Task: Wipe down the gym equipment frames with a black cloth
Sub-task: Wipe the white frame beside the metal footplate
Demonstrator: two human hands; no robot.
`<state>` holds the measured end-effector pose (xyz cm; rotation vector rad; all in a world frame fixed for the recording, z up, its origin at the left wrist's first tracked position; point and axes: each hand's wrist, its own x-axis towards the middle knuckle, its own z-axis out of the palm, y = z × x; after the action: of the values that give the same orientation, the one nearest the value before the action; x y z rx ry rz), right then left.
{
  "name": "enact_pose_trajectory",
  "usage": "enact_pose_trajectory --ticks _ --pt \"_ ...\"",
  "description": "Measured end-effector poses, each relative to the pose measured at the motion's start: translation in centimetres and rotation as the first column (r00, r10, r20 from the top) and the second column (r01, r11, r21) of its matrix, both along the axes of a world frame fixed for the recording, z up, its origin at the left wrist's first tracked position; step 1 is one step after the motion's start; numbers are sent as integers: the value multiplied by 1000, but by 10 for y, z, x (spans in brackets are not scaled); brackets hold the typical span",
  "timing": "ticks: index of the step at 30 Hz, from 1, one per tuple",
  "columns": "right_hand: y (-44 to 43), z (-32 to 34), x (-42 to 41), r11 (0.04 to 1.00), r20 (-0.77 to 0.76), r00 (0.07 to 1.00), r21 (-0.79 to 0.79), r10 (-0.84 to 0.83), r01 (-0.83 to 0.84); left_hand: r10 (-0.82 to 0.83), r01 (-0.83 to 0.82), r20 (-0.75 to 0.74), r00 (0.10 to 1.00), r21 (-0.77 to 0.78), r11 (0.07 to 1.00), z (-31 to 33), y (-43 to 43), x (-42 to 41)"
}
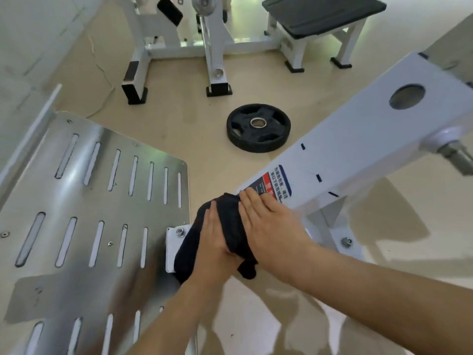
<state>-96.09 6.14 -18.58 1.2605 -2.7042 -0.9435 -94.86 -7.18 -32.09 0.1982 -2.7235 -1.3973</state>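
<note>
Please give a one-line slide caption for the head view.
Left hand and right hand press a black cloth onto a white metal frame beam beside a slotted steel footplate.

Only legible text: warning sticker [272, 184] on the white frame beam [358, 139], white Chinese characters on dark blue reading roughly "为避免伤害,请注意以下防范措施", with a red band and small print too fine to read, lower end hidden under the right hand [268, 224].

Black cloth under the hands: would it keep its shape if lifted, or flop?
Likely floppy: the black cloth bunches between the left hand and right hand, one corner dangling. Probably light: thin folds. It should slide easily over the smooth white frame.
</note>
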Motion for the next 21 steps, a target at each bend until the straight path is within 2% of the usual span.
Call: enact_pose_trajectory --ticks 2,5,8,9,11,13,15,19,21 --pt "21 28 -3 997 -36 996 28 -78 79 -88 76 -152 984 -80 994 36 30 -19" --pt "61 88 -7 975 -128 972 79 -197 208 -340 225 -352 872 -328 918 101 87 -44" --pt "75 121 -11 966 -136 959 41 -248 256 -380 205 -392 838 -419 884 132 112 -60" --pt "74 119 -12 969 -113 963 11 -246 248 -379 223 -371 848 -399 889 130 110 -60" --pt "64 97 -13 975 -61 975 -60 -216 212 -313 238 -319 895 -254 938 119 91 -49" --pt "50 64 -17 991 -18 994 -87 -106 104 -263 225 -220 939 -182 957 101 66 -33" --pt "37 43 -19 997 62 998 -73 17 -13 -205 205 -102 973 -10 979 88 46 -13" --pt "39 44 -19 979 121 991 -200 55 -30 -236 228 -134 963 -67 971 91 41 -9" --pt "56 62 -21 963 45 998 -267 43 -29 -328 320 -153 932 -77 944 119 57 -18"
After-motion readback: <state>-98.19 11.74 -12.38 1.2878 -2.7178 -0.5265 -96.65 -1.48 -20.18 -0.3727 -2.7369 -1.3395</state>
